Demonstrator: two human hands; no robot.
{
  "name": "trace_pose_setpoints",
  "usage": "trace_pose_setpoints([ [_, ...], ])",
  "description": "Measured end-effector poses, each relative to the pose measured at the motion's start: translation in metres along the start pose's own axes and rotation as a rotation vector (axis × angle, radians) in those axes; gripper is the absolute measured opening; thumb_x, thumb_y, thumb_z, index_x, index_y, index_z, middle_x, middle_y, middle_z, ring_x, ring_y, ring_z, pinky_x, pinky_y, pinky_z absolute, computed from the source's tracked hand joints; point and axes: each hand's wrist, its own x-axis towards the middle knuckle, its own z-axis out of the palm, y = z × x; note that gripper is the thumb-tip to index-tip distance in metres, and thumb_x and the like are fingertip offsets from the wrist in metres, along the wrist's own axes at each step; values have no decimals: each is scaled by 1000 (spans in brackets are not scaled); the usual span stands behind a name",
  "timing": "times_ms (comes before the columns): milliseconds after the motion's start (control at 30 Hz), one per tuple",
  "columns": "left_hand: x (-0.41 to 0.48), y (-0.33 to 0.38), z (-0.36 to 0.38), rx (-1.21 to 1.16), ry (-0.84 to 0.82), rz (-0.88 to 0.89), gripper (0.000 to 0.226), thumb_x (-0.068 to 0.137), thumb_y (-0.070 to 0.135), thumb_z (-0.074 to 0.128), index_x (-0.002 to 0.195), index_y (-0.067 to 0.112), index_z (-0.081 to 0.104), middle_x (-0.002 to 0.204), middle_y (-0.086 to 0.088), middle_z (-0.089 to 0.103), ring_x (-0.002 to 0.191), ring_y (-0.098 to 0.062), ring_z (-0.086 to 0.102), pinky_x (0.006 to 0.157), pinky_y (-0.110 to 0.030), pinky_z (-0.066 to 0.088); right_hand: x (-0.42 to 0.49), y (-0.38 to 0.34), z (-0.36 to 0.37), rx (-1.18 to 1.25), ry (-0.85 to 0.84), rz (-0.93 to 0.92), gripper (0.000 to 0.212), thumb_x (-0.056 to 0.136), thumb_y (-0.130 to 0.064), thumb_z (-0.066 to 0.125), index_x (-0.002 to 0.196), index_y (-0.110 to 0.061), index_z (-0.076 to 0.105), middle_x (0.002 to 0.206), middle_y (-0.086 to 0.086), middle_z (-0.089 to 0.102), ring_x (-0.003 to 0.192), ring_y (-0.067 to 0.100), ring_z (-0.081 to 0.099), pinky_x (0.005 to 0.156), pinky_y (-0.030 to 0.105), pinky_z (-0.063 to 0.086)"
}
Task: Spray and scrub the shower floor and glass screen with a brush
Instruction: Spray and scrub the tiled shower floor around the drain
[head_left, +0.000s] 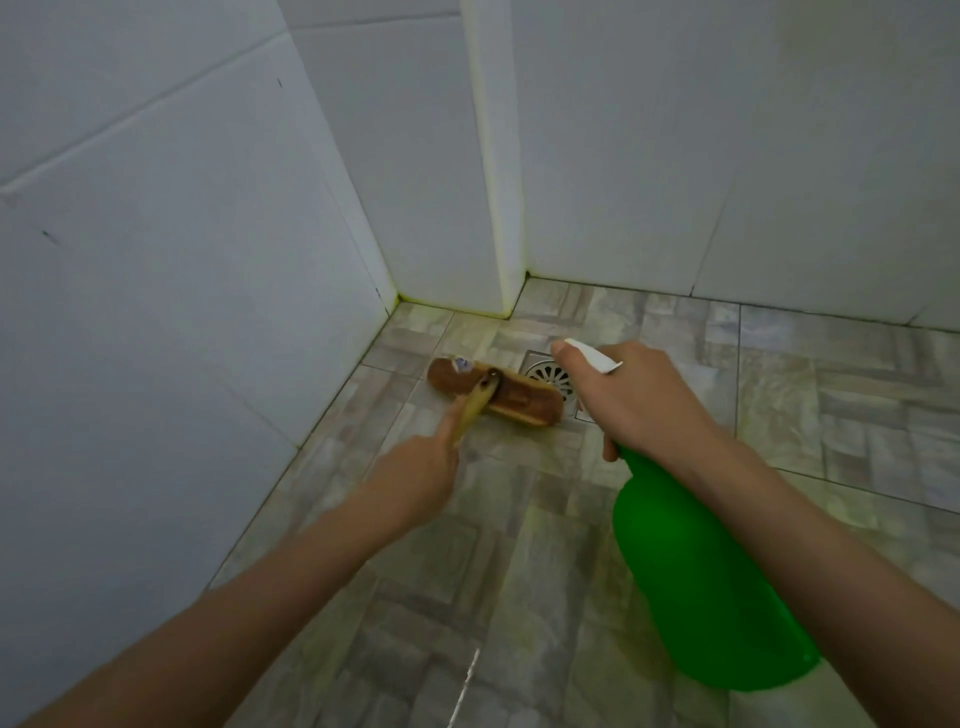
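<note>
Both arms outstretched: left grip (415, 470) clasps the brush handle (475, 408), right grip (631, 402) the spray bottle (701, 582).

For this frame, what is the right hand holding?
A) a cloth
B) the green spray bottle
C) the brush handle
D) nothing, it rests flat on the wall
B: the right hand grips the neck of the green spray bottle, while the left hand holds the handle of the brush, whose head sits on the floor by the drain.
</note>
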Motion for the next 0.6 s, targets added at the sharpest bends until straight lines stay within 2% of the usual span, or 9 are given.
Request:
trace_pose_setpoints([
  [33, 11, 0, -1, -5, 36, -3, 56, 101, 28, 28, 150, 32, 0, 75, -6, 57, 57, -17, 52, 52, -32, 42, 1, 0, 0, -1, 6, 4, 58, 99, -50, 44, 68, -4, 60, 34, 1, 49, 34, 18, 61, 50, 25, 45],
  [133, 75, 6, -25, -64, 77, -140, 58, 101, 22, 28, 152, 29, 0, 109, -12, 58, 81, -28, 57, 64, -36, 48, 1, 2, -5, 3, 21, 11, 56, 100, -50, 44, 67, -7, 58, 36, 2, 53, 33, 16, 61, 51, 26, 45],
  [167, 90, 10, -35, -68, 53, -184, 59, 101, 22, 27, 152, 28, -2, 120, -16, 55, 90, -32, 58, 68, -39, 51, 1, 2, -8, 7, 30, 12, 55, 100, -49, 44, 69, -6, 58, 46, 5, 61, 32, 16, 60, 53, 27, 45],
  [233, 101, 21, -46, -62, 2, -217, 60, 101, 22, 27, 151, 26, -4, 127, -22, 51, 94, -35, 58, 67, -39, 52, 3, 3, -13, 3, 45, 16, 56, 100, -49, 44, 75, -2, 62, 72, 15, 72, 31, 15, 60, 56, 27, 47],
  [300, 78, 33, -34, -71, 3, -190, 61, 100, 18, 28, 152, 25, -2, 116, -18, 57, 84, -29, 59, 61, -36, 47, 4, 5, -20, -17, 55, 21, 60, 100, -49, 44, 82, 4, 65, 81, 18, 74, 31, 15, 60, 57, 26, 47],
  [333, 55, 39, -21, -82, 19, -163, 61, 99, 16, 29, 152, 26, -1, 101, -12, 60, 74, -23, 57, 57, -33, 44, 4, 7, -24, -26, 61, 29, 61, 99, -50, 44, 85, 5, 66, 81, 18, 75, 32, 16, 60, 58, 27, 48],
  [433, -11, 49, 18, -109, 3, -98, 61, 101, 19, 29, 150, 31, -4, 69, 2, 51, 54, -11, 49, 46, -25, 34, 4, 17, -35, -63, 75, 65, 60, 98, -52, 44, 87, 3, 67, 80, 18, 74, 34, 19, 62, 60, 29, 50],
  [500, -13, 44, 24, -76, 17, -79, 60, 102, 22, 29, 150, 32, -5, 66, 3, 50, 52, -11, 48, 44, -25, 32, 4, 21, -40, -62, 89, 83, 58, 97, -53, 45, 89, 1, 66, 81, 16, 74, 34, 20, 63, 62, 32, 53],
  [600, 31, 48, 7, -76, 74, -69, 60, 101, 21, 29, 151, 30, -3, 74, -2, 54, 58, -15, 50, 52, -30, 38, 3, 26, -46, -44, 113, 102, 58, 96, -54, 47, 91, 1, 65, 84, 16, 74, 34, 20, 62, 65, 37, 56],
])
